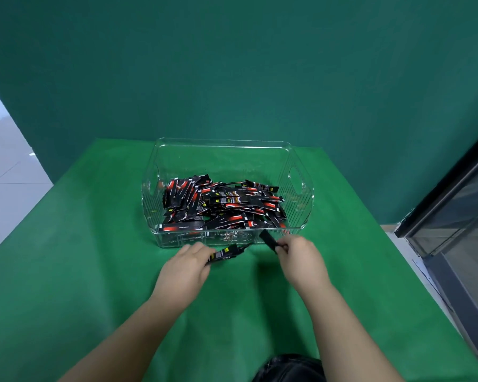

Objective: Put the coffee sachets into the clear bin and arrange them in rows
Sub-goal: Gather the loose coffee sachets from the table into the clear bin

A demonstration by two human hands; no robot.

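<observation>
Left hand [186, 267] and right hand [301, 256] each pinch thin black-and-red foil coffee sachets [222, 254], at six o'clock of the clear ribbed plastic bin [301, 194]; light, slippery, floppy, probably best gripped mid-length.

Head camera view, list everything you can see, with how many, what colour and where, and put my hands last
clear bin: one, transparent, middle of the table
coffee sachets in the bin: many, black and red, loose heap, not in rows
coffee sachets held by the left hand: a few, black, just before the bin
coffee sachet held by the right hand: one, black, at the bin's near wall
table cloth: one, green, covers the table
backdrop: one, dark green, behind the table
left hand: grips sachets
right hand: pinches a sachet
</observation>
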